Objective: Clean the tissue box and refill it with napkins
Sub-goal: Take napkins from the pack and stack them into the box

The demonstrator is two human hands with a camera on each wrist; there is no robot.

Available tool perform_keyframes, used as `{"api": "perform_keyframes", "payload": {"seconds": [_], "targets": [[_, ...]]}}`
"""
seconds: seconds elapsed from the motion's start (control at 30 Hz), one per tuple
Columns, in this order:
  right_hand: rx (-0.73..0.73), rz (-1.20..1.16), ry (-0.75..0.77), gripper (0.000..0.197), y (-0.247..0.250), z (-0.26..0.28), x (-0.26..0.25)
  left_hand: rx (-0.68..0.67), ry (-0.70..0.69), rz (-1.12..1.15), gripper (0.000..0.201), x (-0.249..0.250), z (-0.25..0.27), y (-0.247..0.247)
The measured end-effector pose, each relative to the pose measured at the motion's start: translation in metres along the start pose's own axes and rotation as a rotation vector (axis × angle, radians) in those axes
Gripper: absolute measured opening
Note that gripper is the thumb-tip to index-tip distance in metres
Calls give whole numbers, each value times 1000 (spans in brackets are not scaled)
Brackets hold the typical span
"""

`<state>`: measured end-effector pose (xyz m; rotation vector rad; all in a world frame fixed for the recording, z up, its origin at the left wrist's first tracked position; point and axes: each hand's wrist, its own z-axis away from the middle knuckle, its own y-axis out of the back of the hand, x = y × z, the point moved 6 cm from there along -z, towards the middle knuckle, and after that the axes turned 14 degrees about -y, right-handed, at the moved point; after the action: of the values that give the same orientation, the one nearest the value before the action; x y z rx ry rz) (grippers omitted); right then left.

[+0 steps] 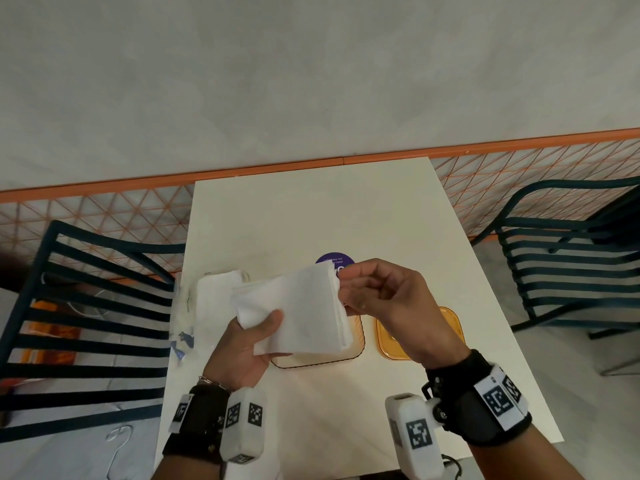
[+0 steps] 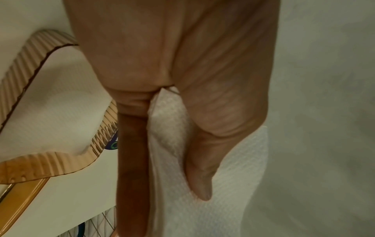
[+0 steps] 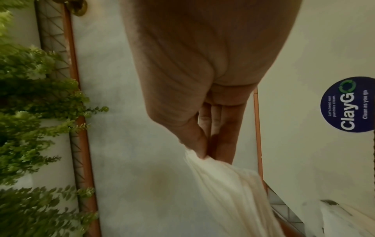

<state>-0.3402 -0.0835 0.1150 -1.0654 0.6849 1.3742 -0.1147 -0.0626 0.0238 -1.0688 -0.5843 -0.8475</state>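
Observation:
A stack of white napkins [image 1: 298,310] is held in the air over the amber ribbed tissue box [image 1: 358,344] on the white table [image 1: 346,209]. My left hand [image 1: 249,344] grips its near left corner, thumb on top; the left wrist view shows the napkins [image 2: 239,176] clamped between thumb and fingers. My right hand [image 1: 377,299] pinches the stack's far right edge, and the right wrist view shows those napkins [image 3: 227,192] fanned below the fingertips. The box [image 2: 40,162] holds white napkins. Its amber lid [image 1: 446,323] lies to the right, partly behind my right hand.
A plastic pack of more napkins [image 1: 211,299] lies at the table's left edge. A round purple sticker [image 1: 334,261] sits behind the stack. Dark slatted chairs stand at left [image 1: 86,323] and right [image 1: 568,271]. An orange mesh rail [image 1: 104,216] runs behind the table.

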Motion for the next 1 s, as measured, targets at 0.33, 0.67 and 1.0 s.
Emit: {"api": "perform_keyframes", "payload": {"seconds": [0.33,0.67,1.0], "targets": [[174,287,166,22,-9,22,-26,5,25,26,35,-1,3,-6],[292,554,339,32,-18,29,-37,-36,-25,31,32,3,7,-15],[398,750,474,24,-24,32,-48,-33,-63,5,61,7,7,-16]]}}
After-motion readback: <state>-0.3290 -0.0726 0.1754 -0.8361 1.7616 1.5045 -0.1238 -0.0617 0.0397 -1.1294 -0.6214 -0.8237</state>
